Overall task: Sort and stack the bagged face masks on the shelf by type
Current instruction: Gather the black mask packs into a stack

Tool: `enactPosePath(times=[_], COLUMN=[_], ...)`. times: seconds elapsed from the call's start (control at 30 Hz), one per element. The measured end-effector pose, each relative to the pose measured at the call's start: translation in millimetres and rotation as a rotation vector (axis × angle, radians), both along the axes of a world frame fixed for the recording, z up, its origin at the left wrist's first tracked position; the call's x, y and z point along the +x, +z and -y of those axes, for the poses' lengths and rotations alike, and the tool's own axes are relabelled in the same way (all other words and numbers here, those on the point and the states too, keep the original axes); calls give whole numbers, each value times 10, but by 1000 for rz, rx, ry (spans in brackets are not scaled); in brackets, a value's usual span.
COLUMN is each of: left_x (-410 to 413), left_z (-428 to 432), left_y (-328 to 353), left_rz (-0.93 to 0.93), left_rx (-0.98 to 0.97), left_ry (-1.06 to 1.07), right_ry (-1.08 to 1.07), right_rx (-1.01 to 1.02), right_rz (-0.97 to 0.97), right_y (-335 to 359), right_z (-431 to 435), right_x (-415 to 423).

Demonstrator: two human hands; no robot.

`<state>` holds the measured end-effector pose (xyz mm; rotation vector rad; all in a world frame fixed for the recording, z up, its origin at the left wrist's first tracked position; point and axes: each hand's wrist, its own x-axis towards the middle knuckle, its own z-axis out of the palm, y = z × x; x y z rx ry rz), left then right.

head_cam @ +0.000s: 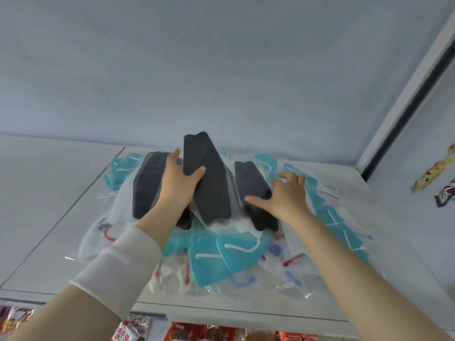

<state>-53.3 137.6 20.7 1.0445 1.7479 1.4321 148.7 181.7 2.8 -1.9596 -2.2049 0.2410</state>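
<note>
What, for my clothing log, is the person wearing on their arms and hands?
Both the left hand and right hand are bare: no gloves, rings or watch. A wide off-white fabric cuff wraps the left forearm; whether a sleeve continues behind it is unclear. The right forearm shows no cuff.

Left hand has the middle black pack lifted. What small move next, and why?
Probably lay the middle black pack, gripped by the left hand, onto the left black pack: it looks the same type and lies right beside it, with teal masks underneath.
</note>
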Motion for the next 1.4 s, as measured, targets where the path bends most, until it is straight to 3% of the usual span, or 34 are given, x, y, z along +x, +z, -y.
enactPosePath(times=[0.07, 0.17, 0.27, 0.33, 0.43, 0.57, 0.67, 0.77, 0.83, 0.9, 1.1, 1.2, 1.3, 1.4], left_x=[-109, -159, -178, -180, -118, -89, -371, -741, -903, -991, -944, -778, -650, -672], left_z=[31, 77, 122, 122, 108, 128, 162, 185, 209, 248, 326, 315, 266, 242], left_y=[-39, -88, -97, -102, -78, 16, 56, 50, 26, -9, -53, -26, -23, -48], left_rz=[-86, -195, -336, -323, -226, 87, 37, 116, 138, 82, -162, -100, -21, 30], left_rx=[-47, -47, -36, -50, -88, -30, -5, 27, 40, 20, 48, -11, 10, 74], left_ry=[-7, -24, -37, -54, -112, -102, 49, 167, 186, 154, 108, 56, 20, 29], right_ry=[-12, -60, -108, -104, -15, 196, 141, 68, 91, 79, -49, 51, 219, 206], right_rx=[-77, -58, 61, 64, -1, -63, -3, 19, -3, -12, -100, -219, -221, -109], right_rz=[107, 23, -392, -717, -950, -795, -687, -173, -21, -103, -769, -1013, -915, -818], right_y=[-49, -54, 37, 152, 314, 340, 303, 184, 96, 59, 296, 430, 379, 293], right_z=[4, -14, -8, 24, 123, 290, 236, 108, 83, 61, 2, 132, 325, 339], right_x=[-72, -140, -137, -151, -310, -680, -744, -718, -749, -778, -741, -847, -1070, -1113])
